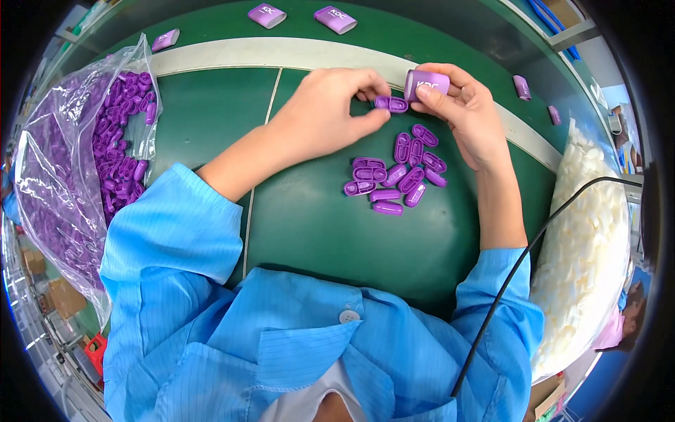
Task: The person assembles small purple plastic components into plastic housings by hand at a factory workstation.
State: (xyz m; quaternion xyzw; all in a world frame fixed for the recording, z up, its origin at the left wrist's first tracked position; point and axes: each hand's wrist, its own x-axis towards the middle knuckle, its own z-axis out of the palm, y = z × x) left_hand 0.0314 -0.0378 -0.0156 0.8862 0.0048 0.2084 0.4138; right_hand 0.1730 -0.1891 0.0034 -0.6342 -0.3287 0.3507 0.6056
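— Two things in grasp?
— Yes. In the left hand (320, 105), pinched between thumb and fingers, a small purple piece (391, 105), hollow side showing. In the right hand (467, 105), gripped by thumb and fingers, a purple casing (430, 77), just right of that piece.
— Joined yet?
— Not yet, judging by looks. Held close; touching or not, can't tell.
— Any finished?
— Hard to say. Beyond the hands, past the pale rail (281, 53), more purple casings (336, 20); can't tell whether fitted or bare.
— Much left?
— Plenty, probably. Nearer than the hands, on the green worktop (316, 225), a loose cluster of similar pieces (412, 180), some hollow side up, some turned over. Outside the left forearm (235, 162), a clear bag (133, 60) with a large purple heap (116, 148). Outside the right forearm (500, 204), a bag of cream pieces (580, 260), apart from either hand.
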